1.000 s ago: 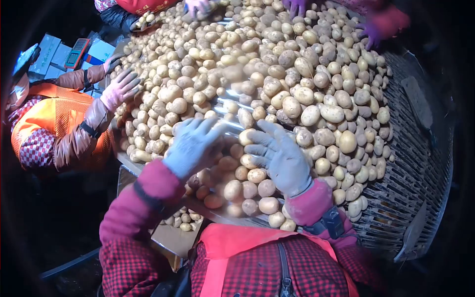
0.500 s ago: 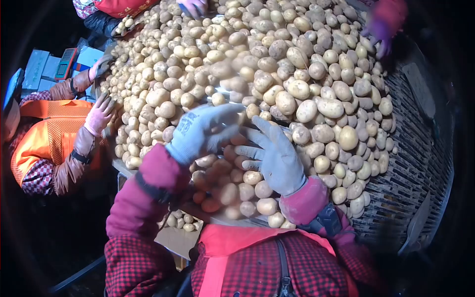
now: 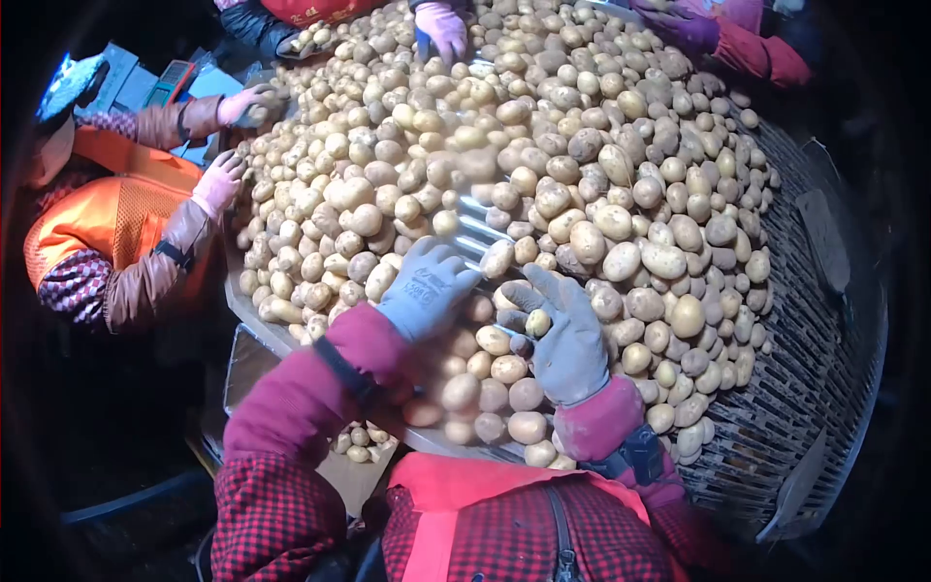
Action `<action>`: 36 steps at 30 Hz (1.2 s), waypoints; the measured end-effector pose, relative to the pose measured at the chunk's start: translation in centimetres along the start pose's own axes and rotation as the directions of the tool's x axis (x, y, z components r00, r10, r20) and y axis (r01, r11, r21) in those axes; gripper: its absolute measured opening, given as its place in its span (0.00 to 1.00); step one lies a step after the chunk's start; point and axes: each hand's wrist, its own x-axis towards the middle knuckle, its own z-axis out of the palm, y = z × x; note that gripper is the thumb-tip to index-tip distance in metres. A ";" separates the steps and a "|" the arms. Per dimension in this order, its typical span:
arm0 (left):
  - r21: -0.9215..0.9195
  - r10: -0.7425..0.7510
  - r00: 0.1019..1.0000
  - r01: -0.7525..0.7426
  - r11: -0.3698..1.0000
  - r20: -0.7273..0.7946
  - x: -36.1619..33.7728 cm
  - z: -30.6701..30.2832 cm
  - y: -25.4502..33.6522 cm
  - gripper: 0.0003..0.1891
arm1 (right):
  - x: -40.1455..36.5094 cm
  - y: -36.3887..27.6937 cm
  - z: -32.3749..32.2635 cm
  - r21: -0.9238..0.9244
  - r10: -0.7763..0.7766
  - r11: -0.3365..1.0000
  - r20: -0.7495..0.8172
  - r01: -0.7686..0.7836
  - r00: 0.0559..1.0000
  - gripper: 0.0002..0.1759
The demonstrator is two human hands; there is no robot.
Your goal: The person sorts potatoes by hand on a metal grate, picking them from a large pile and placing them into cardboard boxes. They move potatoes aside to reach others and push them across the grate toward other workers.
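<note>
My left hand (image 3: 427, 288), in a light grey-blue glove, is over the heaped potatoes with its back up. Its fingers are bent downward, and whatever lies under them is hidden. A potato (image 3: 497, 259) rests just beyond its fingertips. My right hand (image 3: 570, 339), in a similar dusty glove, is turned partly on its side with the fingers curled. A small yellowish potato (image 3: 538, 323) is held between its fingers and thumb, and a small dark potato (image 3: 521, 345) shows by the thumb. Larger potatoes (image 3: 508, 369) lie between my wrists.
Metal rollers (image 3: 477, 231) show through a gap in the heap. A black slatted grate (image 3: 776, 388) runs along the right. A cardboard box (image 3: 357, 475) with potatoes stands below. Co-workers' gloved hands (image 3: 221, 184) (image 3: 441, 31) (image 3: 684, 24) are around the far and left edges.
My hands have moved apart, the left one lower and turned palm down. A small potato now shows in my right hand. Rollers have been uncovered ahead, and the far co-worker's hand has come further in.
</note>
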 end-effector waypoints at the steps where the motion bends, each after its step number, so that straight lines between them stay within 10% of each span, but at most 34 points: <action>1: -0.066 -0.050 0.995 0.045 0.997 -0.082 -0.1 -0.3 0.3 0.20 | 0.1 0.1 -0.4 -0.028 -0.010 1.000 0.030 0.011 1.000 0.39; 5: -0.388 -0.135 0.965 0.039 0.921 -0.225 0.5 -4.3 2.9 0.24 | 0.2 -0.1 -0.5 0.140 0.026 0.990 0.056 -0.034 0.998 0.29; 7: -0.499 0.007 0.992 -0.071 0.864 -0.129 1.5 -6.8 3.9 0.29 | 0.7 0.9 -1.3 -0.160 -0.222 0.954 0.192 0.253 0.956 0.30; 9: -0.374 0.041 0.977 -0.119 0.920 -0.210 3.0 -6.9 3.3 0.32 | 0.3 0.5 -1.2 0.312 0.016 0.948 0.124 -0.054 0.992 0.33; 13: -0.074 0.039 0.952 -0.065 0.995 -0.304 8.4 -4.0 -0.6 0.31 | -0.5 -0.6 -1.4 0.210 0.093 0.972 0.069 -0.105 0.993 0.36; 16: 0.161 0.085 0.993 -0.070 0.985 -0.088 12.1 -0.6 -3.6 0.32 | -0.1 -0.3 -2.0 0.143 0.096 0.984 0.060 -0.104 0.994 0.35; 18: 0.079 0.098 0.978 -0.085 0.993 -0.183 12.8 0.1 -5.4 0.30 | -0.5 -0.6 -1.8 0.058 0.019 0.998 0.144 -0.028 0.989 0.26; 28: 0.132 0.064 0.978 -0.038 0.991 -0.198 13.7 0.6 -9.8 0.32 | -0.6 -0.5 -2.5 -0.116 -0.116 0.984 0.173 0.137 0.978 0.39; 32: 0.159 0.002 0.942 0.054 0.986 -0.335 14.3 0.2 -10.4 0.27 | -0.3 -0.3 -2.5 0.005 -0.044 0.999 0.119 0.044 0.992 0.41; 36: 0.023 -0.388 0.864 0.417 0.909 -0.319 15.6 -2.2 -16.0 0.26 | 0.0 -0.1 -2.6 -0.058 -0.054 0.997 0.080 0.059 0.995 0.40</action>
